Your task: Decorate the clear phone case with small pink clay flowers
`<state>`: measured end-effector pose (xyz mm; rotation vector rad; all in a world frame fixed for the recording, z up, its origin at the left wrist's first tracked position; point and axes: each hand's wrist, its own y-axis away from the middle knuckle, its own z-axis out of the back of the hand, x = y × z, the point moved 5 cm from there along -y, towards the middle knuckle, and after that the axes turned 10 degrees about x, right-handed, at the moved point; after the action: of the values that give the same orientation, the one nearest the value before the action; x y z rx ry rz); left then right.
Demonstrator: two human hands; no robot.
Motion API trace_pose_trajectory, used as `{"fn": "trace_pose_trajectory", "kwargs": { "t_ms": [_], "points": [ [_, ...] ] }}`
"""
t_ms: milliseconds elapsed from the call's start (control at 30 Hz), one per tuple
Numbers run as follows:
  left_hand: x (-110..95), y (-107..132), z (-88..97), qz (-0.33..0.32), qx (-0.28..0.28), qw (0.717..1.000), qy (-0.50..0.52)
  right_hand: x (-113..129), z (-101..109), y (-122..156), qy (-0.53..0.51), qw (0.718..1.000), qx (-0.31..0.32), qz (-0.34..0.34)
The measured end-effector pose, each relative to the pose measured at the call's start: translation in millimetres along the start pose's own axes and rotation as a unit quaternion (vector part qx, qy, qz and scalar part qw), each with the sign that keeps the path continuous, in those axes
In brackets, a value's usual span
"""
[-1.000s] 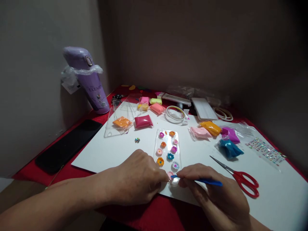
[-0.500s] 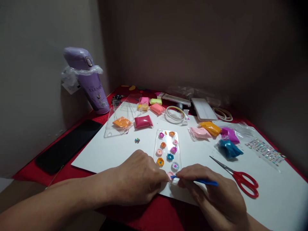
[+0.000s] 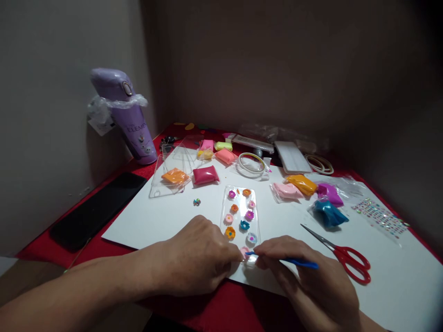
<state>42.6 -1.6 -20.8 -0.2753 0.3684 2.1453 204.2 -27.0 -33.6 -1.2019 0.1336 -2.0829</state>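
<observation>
Rows of small clay flowers in orange, purple, pink and blue sit on a clear phone case (image 3: pixel 239 203) lying on a white board. At its near end, my left hand (image 3: pixel 200 258) is closed, with thumb and forefinger at the edge of a pink clay flower (image 3: pixel 244 252); its other fingertips are hidden. My right hand (image 3: pixel 308 276) pinches a thin blue modelling tool (image 3: pixel 300 263) like a pen. The tool's tip touches the pink flower. Something whitish shows just beneath the flower, partly covered by my hands.
Red-handled scissors (image 3: pixel 353 263) lie right of my right hand. Soft clay packets, such as a crimson one (image 3: pixel 206 175) and a teal one (image 3: pixel 330 214), surround the case. A gem sheet (image 3: pixel 380 216), tape rolls (image 3: pixel 252 165), a black phone (image 3: pixel 100 207) and a purple tumbler (image 3: pixel 133 124) stand farther out.
The blue tool has tilted slightly, its rear end shifting a little to the right with my right hand. My left hand stays in place beside the pink flower.
</observation>
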Motion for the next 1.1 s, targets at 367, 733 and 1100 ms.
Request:
{"fn": "trace_pose_trajectory", "kwargs": {
  "t_ms": [367, 733, 1100],
  "points": [
    [-0.9, 0.6, 0.4, 0.006, 0.005, 1.000, -0.012, 2.6, 0.7, -1.7, 0.017, 1.000, -0.005, 0.003],
    [-2.7, 0.0, 2.3, -0.003, 0.004, 1.000, -0.010, 0.9, 0.2, -0.2, 0.014, 1.000, -0.001, -0.009],
    [-1.8, -0.1, 0.4, 0.000, 0.011, 1.000, -0.005, -2.2, 0.9, 2.3, -0.001, 1.000, 0.001, -0.018]
  ]
}}
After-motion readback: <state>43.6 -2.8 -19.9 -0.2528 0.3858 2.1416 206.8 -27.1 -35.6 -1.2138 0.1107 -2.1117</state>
